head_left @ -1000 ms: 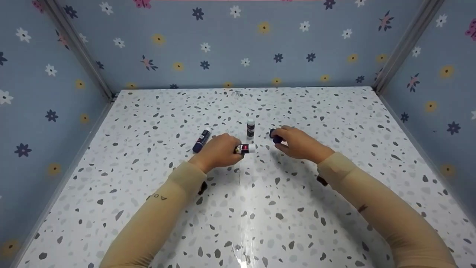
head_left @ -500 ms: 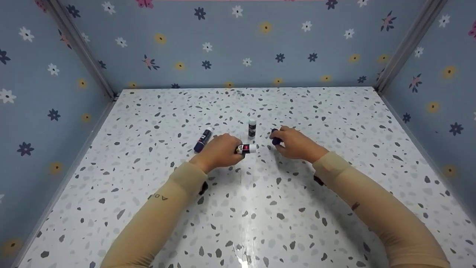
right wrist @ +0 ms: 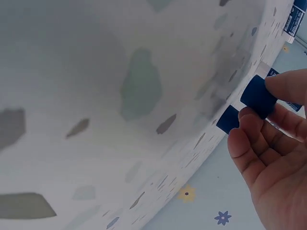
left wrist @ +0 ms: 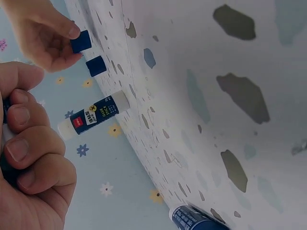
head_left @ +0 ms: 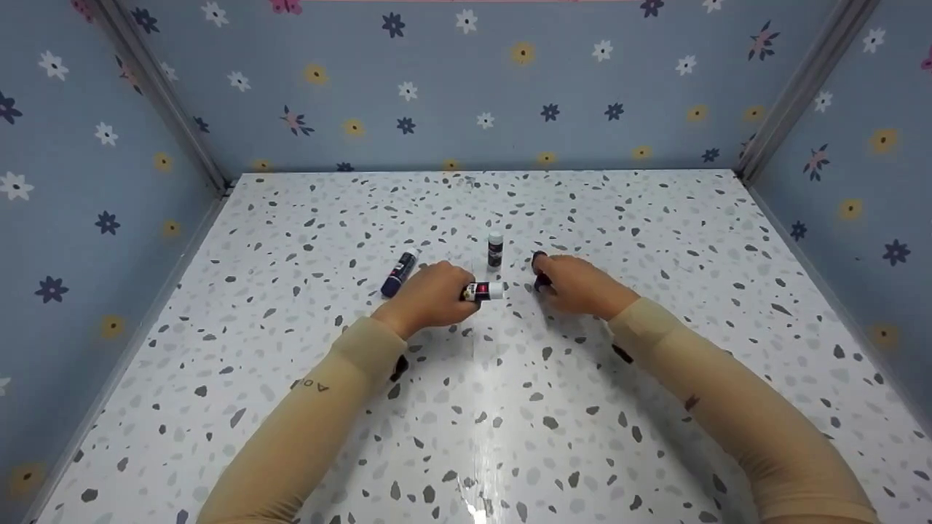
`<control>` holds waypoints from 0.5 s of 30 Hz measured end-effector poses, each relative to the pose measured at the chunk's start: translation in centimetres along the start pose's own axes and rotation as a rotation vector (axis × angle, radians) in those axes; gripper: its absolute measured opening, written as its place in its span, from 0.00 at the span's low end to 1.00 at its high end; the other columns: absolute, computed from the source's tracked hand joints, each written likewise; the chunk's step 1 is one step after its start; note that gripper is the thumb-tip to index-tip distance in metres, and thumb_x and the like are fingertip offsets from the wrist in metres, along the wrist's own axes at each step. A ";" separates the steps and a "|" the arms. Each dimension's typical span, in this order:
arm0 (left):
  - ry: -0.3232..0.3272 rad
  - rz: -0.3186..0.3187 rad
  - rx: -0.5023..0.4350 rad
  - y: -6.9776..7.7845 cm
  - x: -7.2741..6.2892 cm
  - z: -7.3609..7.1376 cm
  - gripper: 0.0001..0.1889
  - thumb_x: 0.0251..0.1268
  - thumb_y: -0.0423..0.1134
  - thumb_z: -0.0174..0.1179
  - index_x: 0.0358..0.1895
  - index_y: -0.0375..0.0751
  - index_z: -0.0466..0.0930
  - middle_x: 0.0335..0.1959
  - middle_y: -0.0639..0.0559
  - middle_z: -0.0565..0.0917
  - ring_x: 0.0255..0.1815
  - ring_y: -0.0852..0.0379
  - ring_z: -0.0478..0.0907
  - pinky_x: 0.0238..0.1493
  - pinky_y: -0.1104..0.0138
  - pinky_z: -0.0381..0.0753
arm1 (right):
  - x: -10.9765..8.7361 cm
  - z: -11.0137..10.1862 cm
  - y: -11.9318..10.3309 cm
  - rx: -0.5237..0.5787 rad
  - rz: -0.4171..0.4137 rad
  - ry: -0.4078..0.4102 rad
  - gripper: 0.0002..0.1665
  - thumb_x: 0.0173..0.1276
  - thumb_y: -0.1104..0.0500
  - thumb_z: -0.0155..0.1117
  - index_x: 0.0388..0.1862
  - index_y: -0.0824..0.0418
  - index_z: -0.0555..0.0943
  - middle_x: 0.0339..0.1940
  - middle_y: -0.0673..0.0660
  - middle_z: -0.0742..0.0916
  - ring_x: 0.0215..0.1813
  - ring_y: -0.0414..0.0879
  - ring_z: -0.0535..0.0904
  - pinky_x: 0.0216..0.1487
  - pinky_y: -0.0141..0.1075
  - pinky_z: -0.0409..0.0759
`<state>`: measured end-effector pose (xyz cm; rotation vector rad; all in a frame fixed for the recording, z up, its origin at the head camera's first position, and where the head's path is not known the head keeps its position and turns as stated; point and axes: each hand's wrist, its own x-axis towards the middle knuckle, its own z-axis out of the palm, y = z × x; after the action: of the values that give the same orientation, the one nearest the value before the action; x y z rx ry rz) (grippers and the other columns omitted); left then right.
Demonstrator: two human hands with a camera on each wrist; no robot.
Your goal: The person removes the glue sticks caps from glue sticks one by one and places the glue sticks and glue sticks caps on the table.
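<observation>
My left hand (head_left: 431, 295) grips a glue stick (head_left: 480, 292) that lies sideways, its white end pointing right; the curled fingers hide the rest. To the right, my right hand (head_left: 582, 284) pinches a blue cap (right wrist: 259, 97) between thumb and fingers, just above the table. A second blue cap (right wrist: 228, 120) stands on the table close beside the fingers. Between and beyond the hands, another glue stick (head_left: 495, 251) stands upright; its label shows in the left wrist view. A third glue stick (head_left: 400, 274) lies slantwise to the left of my left hand.
The white speckled table (head_left: 480, 407) is bounded by a flowered blue back wall (head_left: 451, 87) and two similar side walls. Dark wrist-worn pieces show under both forearms.
My right hand has shifted slightly, its fingers now lower round the blue cap. My left hand and its glue stick stay nearly still. The view has drifted a little.
</observation>
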<state>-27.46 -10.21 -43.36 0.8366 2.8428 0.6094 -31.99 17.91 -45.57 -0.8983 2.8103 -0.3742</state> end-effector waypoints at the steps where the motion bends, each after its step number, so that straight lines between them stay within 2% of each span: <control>1: -0.001 -0.001 -0.003 0.0 0.0 0.0 0.13 0.65 0.38 0.62 0.24 0.49 0.69 0.20 0.56 0.69 0.24 0.57 0.65 0.30 0.63 0.66 | 0.0 0.1 0.0 -0.005 0.003 -0.009 0.09 0.77 0.64 0.64 0.52 0.63 0.76 0.40 0.61 0.85 0.42 0.55 0.79 0.50 0.52 0.82; 8: 0.002 0.012 -0.016 -0.2 0.1 0.2 0.14 0.66 0.37 0.62 0.23 0.49 0.69 0.20 0.57 0.69 0.23 0.58 0.65 0.29 0.64 0.65 | 0.0 0.3 -0.2 -0.033 0.020 -0.048 0.14 0.77 0.63 0.66 0.58 0.64 0.79 0.47 0.65 0.89 0.48 0.59 0.85 0.56 0.55 0.85; 15: -0.004 0.004 -0.043 -0.2 0.2 0.3 0.14 0.67 0.37 0.63 0.24 0.49 0.70 0.20 0.56 0.70 0.23 0.58 0.66 0.30 0.64 0.66 | -0.1 0.3 -0.4 -0.019 0.069 -0.089 0.16 0.76 0.62 0.67 0.59 0.62 0.79 0.48 0.63 0.89 0.50 0.58 0.86 0.59 0.54 0.86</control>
<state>-27.71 -10.15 -43.73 0.8365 2.8145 0.6655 -31.65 17.56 -45.70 -0.7993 2.7587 -0.2909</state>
